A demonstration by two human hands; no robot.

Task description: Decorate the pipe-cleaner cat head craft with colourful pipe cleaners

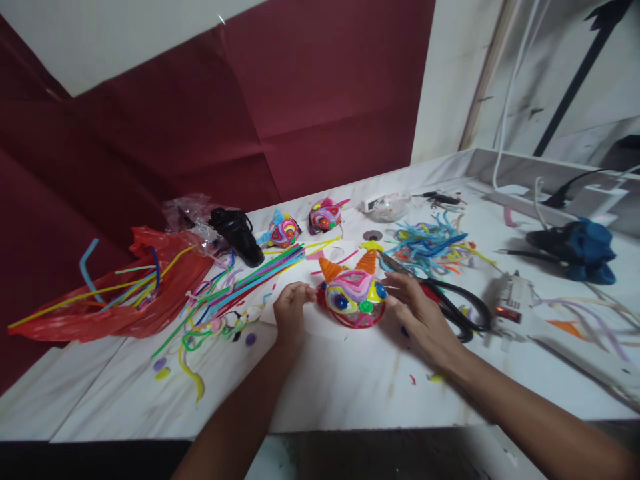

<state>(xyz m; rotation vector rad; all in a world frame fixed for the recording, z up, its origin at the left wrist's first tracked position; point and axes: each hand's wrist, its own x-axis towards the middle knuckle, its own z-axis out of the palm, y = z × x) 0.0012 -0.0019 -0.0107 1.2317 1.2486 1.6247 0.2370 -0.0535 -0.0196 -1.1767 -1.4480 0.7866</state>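
A cat-faced craft figure (354, 297) stands on the white table, covered in pink, purple and yellow strands, with orange ears and blue eyes. At its left edge, the bent fingers of my left hand (291, 307) pinch a red part. My right hand (420, 317) grips its right side, with thumb and fingers beside the blue eye. Just behind the right hand lie black-handled scissors (463, 313), their blades partly hidden. A yellow piece (371, 246) shows behind the figure's right ear.
A red plastic bag (165, 287) and loose pipe cleaners (260, 280) lie on the left. Two similar figures (284, 229) stand behind. At right are a strand pile (430, 243), a glue gun (515, 300) with a lit red switch, and a blue-and-black object (575, 250).
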